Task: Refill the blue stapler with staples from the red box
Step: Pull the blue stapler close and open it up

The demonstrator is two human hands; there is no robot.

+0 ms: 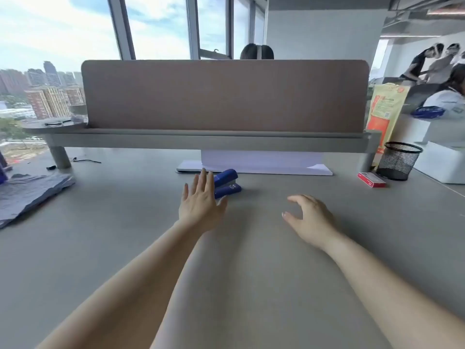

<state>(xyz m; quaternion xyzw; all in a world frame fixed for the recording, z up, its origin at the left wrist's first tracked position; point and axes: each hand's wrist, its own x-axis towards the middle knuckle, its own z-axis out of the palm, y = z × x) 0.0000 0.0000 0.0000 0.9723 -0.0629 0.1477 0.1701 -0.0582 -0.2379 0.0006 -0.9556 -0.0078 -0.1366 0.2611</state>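
A blue stapler (pixel 227 183) lies on the grey desk (pixel 125 248) near the middle, its jaws slightly apart. My left hand (pixel 200 204) is stretched flat with fingers apart just left of the stapler, covering its near end; I cannot tell whether it touches. My right hand (pixel 308 217) hovers to the right with fingers loosely curled and holds nothing. The red box (pixel 372 179) lies flat at the far right of the desk, well away from both hands.
A black mesh pen cup (pixel 398 161) stands beside the red box. A white paper stack (pixel 261 163) lies under the raised shelf with its brown partition (pixel 224 96). Dark cloth (pixel 27 195) lies at the left edge. People are behind the partition and at the right.
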